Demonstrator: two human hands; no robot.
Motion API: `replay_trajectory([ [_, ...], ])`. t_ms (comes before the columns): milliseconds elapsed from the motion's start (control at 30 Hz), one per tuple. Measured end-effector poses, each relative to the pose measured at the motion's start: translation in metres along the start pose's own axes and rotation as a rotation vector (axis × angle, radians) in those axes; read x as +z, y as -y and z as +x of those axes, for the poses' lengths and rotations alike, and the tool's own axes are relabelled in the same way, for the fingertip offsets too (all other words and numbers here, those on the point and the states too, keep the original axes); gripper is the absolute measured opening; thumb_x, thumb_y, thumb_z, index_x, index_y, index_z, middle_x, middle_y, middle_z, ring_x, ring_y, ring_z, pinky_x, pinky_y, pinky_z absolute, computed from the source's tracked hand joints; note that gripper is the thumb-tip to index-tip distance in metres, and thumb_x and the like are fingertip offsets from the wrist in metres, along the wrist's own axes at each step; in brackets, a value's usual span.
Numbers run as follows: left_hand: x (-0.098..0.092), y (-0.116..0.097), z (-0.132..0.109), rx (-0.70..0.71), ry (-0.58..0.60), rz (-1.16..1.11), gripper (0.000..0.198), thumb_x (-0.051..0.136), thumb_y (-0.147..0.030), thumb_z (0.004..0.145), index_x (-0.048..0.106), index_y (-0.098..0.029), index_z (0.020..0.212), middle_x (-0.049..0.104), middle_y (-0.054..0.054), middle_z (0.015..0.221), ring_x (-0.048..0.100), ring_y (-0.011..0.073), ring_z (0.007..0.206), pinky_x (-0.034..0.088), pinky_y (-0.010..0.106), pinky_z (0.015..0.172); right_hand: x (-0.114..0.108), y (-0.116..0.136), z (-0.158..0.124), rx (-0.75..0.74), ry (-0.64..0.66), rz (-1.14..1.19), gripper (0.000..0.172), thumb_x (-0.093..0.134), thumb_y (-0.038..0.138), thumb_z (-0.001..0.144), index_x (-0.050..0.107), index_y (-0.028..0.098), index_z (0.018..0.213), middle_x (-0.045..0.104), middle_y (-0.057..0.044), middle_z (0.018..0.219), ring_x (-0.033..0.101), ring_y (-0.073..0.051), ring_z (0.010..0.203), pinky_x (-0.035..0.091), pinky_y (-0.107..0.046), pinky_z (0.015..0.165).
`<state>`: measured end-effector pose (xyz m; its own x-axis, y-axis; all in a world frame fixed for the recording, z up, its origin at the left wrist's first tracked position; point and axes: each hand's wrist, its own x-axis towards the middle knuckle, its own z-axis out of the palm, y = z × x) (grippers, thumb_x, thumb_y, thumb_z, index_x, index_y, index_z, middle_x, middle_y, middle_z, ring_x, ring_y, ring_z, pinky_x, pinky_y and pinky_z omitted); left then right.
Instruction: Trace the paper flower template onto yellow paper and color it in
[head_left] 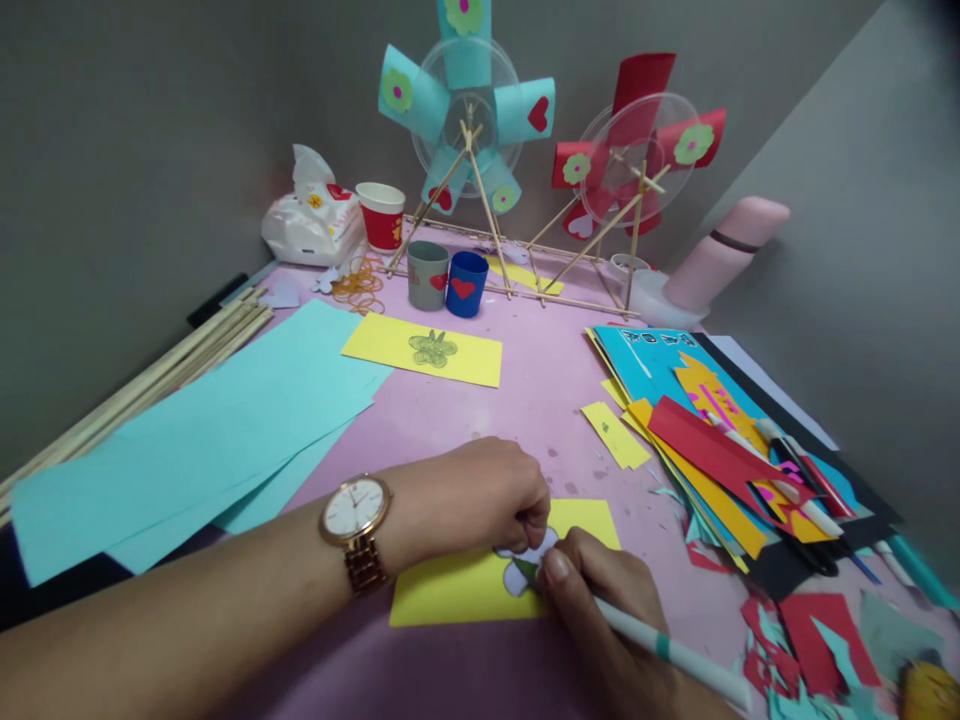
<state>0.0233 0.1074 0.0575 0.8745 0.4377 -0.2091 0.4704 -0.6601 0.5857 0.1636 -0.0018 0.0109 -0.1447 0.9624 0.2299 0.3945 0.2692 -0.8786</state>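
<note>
My right hand (607, 590) is closed around a white marker (667, 650) with a green band. Its green tip rests on a small pale lilac paper cut-out (517, 578) with rounded lobes and a dark outline. That cut-out lies on a yellow paper strip (442, 597) at the table's near side. My left hand (495, 495), with a watch (356, 510) on the wrist, has curled fingers at the cut-out's upper edge. Whether they pinch anything is hidden. Farther off lies another yellow strip (367, 338) with a butterfly drawing (433, 348).
Light blue sheets (202, 400) and wooden sticks (150, 375) lie left. Behind stand blue (517, 110) and red (637, 130) paper wheels on stick frames, a paper cup (382, 215) and two small paper rolls (466, 285). Coloured papers (720, 470) and scraps (772, 650) cover the right side.
</note>
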Motion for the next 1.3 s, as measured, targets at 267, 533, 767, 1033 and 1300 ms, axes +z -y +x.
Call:
replay_trajectory([
  [267, -0.0005, -0.0006, -0.0003, 0.005, -0.007, 0.003, 0.008, 0.07, -0.01, 0.072, 0.071, -0.018, 0.073, 0.071, -0.001, 0.071, 0.06, 0.0094, 0.064, 0.038, 0.017, 0.056, -0.001, -0.0022, 0.0007, -0.056, 0.023, -0.036, 0.026, 0.043, 0.017, 0.09, 0.038, 0.022, 0.064, 0.032, 0.008, 0.055, 0.034, -0.008, 0.045, 0.023, -0.022, 0.044],
  [533, 0.0018, 0.0021, 0.0, 0.029, -0.02, -0.013, 0.013, 0.069, -0.008, 0.07, 0.072, -0.02, 0.073, 0.072, -0.002, 0.071, 0.06, 0.0095, 0.064, 0.039, 0.017, 0.057, -0.0026, 0.0006, 0.0009, -0.044, 0.058, -0.115, 0.028, 0.041, 0.023, 0.091, 0.043, 0.021, 0.063, 0.037, 0.006, 0.054, 0.037, -0.009, 0.045, 0.025, -0.024, 0.043],
  [767, 0.0025, 0.0039, -0.0003, 0.036, -0.025, -0.035, 0.013, 0.068, -0.008, 0.07, 0.072, -0.02, 0.074, 0.072, -0.002, 0.072, 0.062, 0.0101, 0.066, 0.041, 0.017, 0.059, -0.0023, 0.0036, 0.0018, -0.036, 0.077, -0.116, 0.031, 0.04, 0.024, 0.092, 0.042, 0.021, 0.061, 0.034, 0.006, 0.054, 0.035, -0.009, 0.045, 0.025, -0.024, 0.043],
  [1033, -0.0015, -0.0002, -0.0016, 0.013, -0.011, -0.045, 0.013, 0.068, -0.007, 0.071, 0.072, -0.019, 0.073, 0.072, -0.001, 0.073, 0.062, 0.01, 0.066, 0.04, 0.017, 0.058, -0.0033, 0.0038, 0.0027, -0.046, 0.123, -0.081, 0.029, 0.04, 0.022, 0.091, 0.037, 0.021, 0.062, 0.034, 0.006, 0.055, 0.034, -0.009, 0.046, 0.023, -0.024, 0.044],
  [1300, -0.0002, -0.0001, -0.0018, 0.005, -0.009, -0.043, 0.014, 0.068, -0.006, 0.07, 0.071, -0.019, 0.072, 0.072, -0.002, 0.072, 0.061, 0.0098, 0.065, 0.04, 0.017, 0.058, -0.0014, 0.0036, 0.0018, -0.021, 0.116, -0.058, 0.032, 0.039, 0.025, 0.092, 0.031, 0.022, 0.061, 0.029, 0.006, 0.054, 0.03, -0.009, 0.045, 0.02, -0.024, 0.043],
])
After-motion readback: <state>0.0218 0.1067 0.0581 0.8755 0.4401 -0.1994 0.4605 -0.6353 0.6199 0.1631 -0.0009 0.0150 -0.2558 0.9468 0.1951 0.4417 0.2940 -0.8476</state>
